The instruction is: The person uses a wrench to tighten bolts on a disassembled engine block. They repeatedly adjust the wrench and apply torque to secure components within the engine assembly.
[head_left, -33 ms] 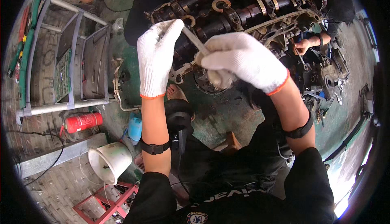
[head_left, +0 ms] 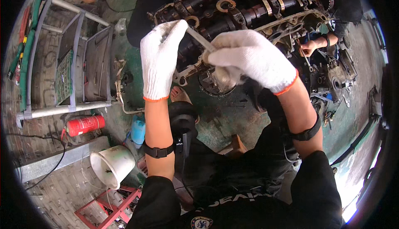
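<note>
Gripping a slim metal rod (head_left: 198, 38) at both ends, left hand (head_left: 159, 58) and right hand (head_left: 249, 58), white-gloved, keep fingers clamped on it; cylinder head (head_left: 249, 4) lies at 12 o'clock

A slim, pale grey metal rod (head_left: 198, 38) runs on a slant just in front of the near edge of the engine head (head_left: 249, 8), its upper end pinched in the white-gloved left hand (head_left: 160, 58) and its lower end disappearing into the white-gloved right hand (head_left: 251, 58). Under the right hand's palm hangs a rounded, dull grey metal piece (head_left: 224, 76), partly hidden by the glove, so its shape is unclear. It sits just below the engine head's near edge, over a dark round opening. Both hands hover close together, nearly touching.
</note>
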### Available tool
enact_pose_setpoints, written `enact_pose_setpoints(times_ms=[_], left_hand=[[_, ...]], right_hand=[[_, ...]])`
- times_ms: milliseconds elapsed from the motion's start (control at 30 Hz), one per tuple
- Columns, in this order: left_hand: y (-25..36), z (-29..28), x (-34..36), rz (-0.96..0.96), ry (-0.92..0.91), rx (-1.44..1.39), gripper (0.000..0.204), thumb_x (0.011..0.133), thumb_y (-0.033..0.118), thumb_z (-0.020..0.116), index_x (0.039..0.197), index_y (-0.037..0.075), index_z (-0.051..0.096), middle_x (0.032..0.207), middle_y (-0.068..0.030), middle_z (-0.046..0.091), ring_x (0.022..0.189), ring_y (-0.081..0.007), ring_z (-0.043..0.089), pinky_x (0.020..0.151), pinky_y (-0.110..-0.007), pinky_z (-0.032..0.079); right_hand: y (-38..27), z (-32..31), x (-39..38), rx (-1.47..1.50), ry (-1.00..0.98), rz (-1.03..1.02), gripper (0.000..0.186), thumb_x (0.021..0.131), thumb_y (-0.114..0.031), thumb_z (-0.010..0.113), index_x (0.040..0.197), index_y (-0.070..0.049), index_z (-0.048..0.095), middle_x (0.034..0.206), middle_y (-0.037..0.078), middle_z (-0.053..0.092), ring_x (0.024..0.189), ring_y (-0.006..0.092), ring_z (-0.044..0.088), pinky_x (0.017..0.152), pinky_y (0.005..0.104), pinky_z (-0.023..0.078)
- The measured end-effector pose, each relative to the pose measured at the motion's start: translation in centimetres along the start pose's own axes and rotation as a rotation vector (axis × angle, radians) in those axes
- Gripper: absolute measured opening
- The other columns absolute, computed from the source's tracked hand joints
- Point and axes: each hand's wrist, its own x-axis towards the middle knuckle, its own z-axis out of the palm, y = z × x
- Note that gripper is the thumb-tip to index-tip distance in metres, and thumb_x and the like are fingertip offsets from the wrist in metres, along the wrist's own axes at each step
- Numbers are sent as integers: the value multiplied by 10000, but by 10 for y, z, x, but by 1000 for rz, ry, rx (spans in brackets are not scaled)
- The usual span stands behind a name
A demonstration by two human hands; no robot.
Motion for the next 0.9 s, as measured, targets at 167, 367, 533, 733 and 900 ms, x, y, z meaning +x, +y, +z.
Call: enact_pose_setpoints(times_ms=[167,367,533,733,900], left_hand=[[-3,1,0,4,-14,-2,382,928,284,733,1095,-59,734,963,-87,755,875,-112,649,817,-274,507],[-9,1,2,69,-51,21,332,923,251,738,1082,-40,741,932,-72,754,827,-95,626,765,-265,495],[-10,1,3,46,-57,12,327,927,251,734,1082,-37,741,914,-78,750,816,-89,616,754,-262,491],[-9,0,3,82,-62,18,329,932,250,720,1097,-35,738,956,-94,759,848,-107,641,784,-275,507],[-6,2,3,64,-59,84,342,931,252,709,1102,-42,733,994,-119,758,878,-137,670,815,-289,517]], right_hand=[[-4,-16,-4,-23,159,-113,257,913,-123,631,1051,87,684,645,30,613,539,88,551,526,235,443],[-3,-28,-4,-21,183,-150,279,929,-147,631,1070,89,681,678,47,645,554,92,576,539,235,467],[0,-27,-2,-69,36,-85,267,927,-165,647,1051,67,694,720,81,708,571,122,652,514,235,484],[13,11,9,40,-104,-47,226,927,-179,653,984,36,687,768,88,735,609,145,694,564,239,509],[29,57,18,379,-17,-50,151,892,-105,628,922,40,655,750,82,704,590,122,635,548,246,500]])
